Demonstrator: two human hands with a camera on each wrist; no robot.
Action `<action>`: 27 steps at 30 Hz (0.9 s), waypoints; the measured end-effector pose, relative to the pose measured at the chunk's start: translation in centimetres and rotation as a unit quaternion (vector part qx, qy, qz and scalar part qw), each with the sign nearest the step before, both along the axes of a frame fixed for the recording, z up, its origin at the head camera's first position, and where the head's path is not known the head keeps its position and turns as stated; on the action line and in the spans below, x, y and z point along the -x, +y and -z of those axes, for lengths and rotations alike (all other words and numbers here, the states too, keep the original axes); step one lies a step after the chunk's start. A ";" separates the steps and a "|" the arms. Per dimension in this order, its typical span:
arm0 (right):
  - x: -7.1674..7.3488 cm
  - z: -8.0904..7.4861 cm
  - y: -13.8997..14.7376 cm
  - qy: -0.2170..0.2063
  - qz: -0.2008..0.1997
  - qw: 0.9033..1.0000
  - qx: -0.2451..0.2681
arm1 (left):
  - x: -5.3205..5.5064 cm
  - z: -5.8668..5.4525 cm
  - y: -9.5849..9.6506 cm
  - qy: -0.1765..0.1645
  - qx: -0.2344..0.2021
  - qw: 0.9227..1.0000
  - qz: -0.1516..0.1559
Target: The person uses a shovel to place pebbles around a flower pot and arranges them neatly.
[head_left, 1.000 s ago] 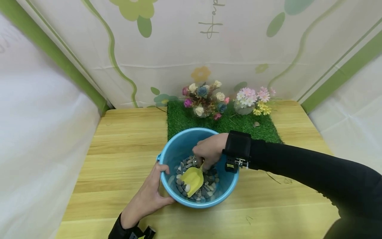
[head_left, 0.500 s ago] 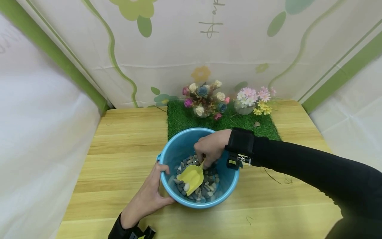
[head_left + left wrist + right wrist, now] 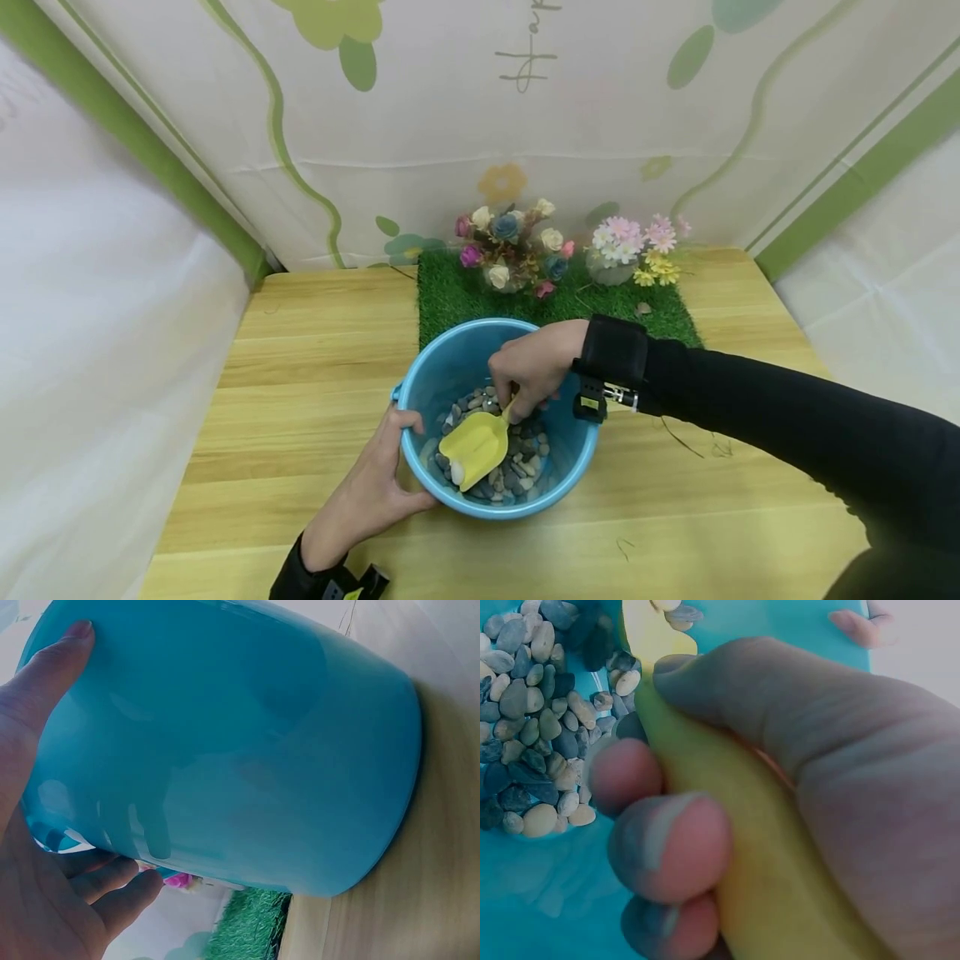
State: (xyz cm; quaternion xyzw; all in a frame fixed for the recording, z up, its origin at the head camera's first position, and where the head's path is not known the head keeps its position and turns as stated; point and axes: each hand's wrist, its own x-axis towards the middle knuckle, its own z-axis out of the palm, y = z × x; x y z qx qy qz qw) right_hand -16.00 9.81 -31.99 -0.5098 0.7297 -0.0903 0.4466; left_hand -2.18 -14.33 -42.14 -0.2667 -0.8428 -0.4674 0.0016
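A light blue bucket (image 3: 564, 471) stands upright on the wooden table, with grey, tan and white pebbles (image 3: 532, 712) over its bottom. My left hand (image 3: 386, 475) grips its left rim, some fingers hooked over the edge; in the left wrist view the thumb (image 3: 56, 664) lies along the outer wall. Inside the bucket, my right hand (image 3: 528, 367) holds a yellow scoop (image 3: 476, 448) by its handle (image 3: 742, 840), thumb along the top and fingers curled round it. The scoop's blade is low among the pebbles, a white pebble (image 3: 457, 472) at its front lip.
Behind the bucket lies a green turf mat (image 3: 442, 300), bearing a vase of mixed roses (image 3: 506, 250) and a vase of pink, white and yellow flowers (image 3: 615, 254). Printed cloth (image 3: 420, 108) hangs behind the wooden table (image 3: 315, 375) and along both sides.
The scoop has slid left across the pebbles toward the bucket's near left wall, and the white pebble at its lip has shifted along. My left hand keeps its place on the rim.
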 end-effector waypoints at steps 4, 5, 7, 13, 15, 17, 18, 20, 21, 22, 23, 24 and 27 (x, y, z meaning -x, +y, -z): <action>-0.1 -0.1 0.2 -0.004 0.002 1.000 0.009 | 0.0 0.0 0.0 0.005 0.001 1.000 -0.002; -0.1 -0.1 0.3 -0.007 0.002 1.000 0.014 | 0.0 0.0 0.0 0.006 0.000 1.000 -0.001; -0.1 -0.2 0.6 -0.014 -0.001 0.999 0.029 | 0.1 0.1 0.0 0.012 -0.002 1.000 -0.001; 0.1 -0.7 1.1 -0.029 -0.013 0.997 0.063 | 0.1 0.2 0.0 0.008 0.000 1.000 -0.001; 0.1 -0.9 1.2 -0.034 -0.017 0.997 0.073 | 0.1 0.1 0.0 0.002 0.002 1.000 -0.001; 0.2 -1.1 1.5 -0.042 -0.021 0.995 0.087 | 0.0 0.1 0.0 0.001 0.003 1.000 0.000; 0.2 -1.3 1.6 -0.046 -0.022 0.994 0.094 | 0.0 0.1 0.0 0.001 0.004 1.000 0.000; 0.3 -1.4 1.8 -0.055 -0.025 0.992 0.108 | 0.0 0.2 0.0 -0.001 0.005 1.000 -0.001; 0.3 -1.5 2.0 -0.059 -0.026 0.991 0.114 | 0.0 0.2 0.0 -0.001 0.006 1.000 -0.001; 0.4 -1.5 2.1 -0.064 -0.027 0.990 0.119 | 0.0 0.2 0.0 -0.001 0.006 1.000 -0.001; 0.4 -1.5 2.2 -0.067 -0.027 0.990 0.123 | 0.0 0.2 0.0 -0.002 0.006 1.000 -0.001; 0.4 -1.5 2.4 -0.070 -0.026 0.989 0.126 | 0.0 0.2 0.0 -0.003 0.006 1.000 -0.001; 0.5 -1.6 2.8 -0.076 -0.021 0.988 0.133 | 0.0 0.2 -0.1 -0.002 0.004 1.000 0.000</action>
